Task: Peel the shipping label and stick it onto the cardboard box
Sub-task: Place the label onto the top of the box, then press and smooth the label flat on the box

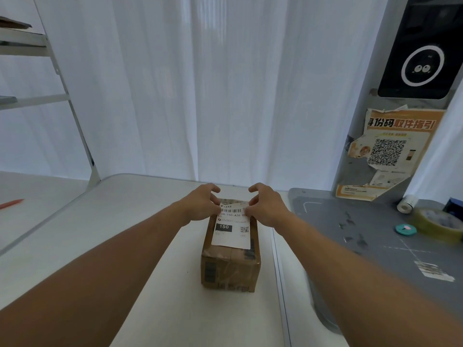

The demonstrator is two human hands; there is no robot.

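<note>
A brown cardboard box (229, 270), taped and scuffed, stands on the white table (140, 246) in the middle of the view. A white shipping label (231, 232) with a barcode, a "150" block and a small QR code lies along the box's top. My left hand (200, 202) rests on the label's far left corner, fingers curled, thumb against the paper. My right hand (265, 204) mirrors it at the far right corner. The label's far end is hidden under both hands, and I cannot tell if they pinch it or press it down.
A grey cutting mat (375, 236) lies to the right with a roll of clear tape (438, 225), a teal round tape measure (406, 229) and a small white roll (406, 204). A poster board (390, 151) leans behind it. White curtains hang at the back, a shelf frame (75, 121) stands left, a red pen (11, 203) far left.
</note>
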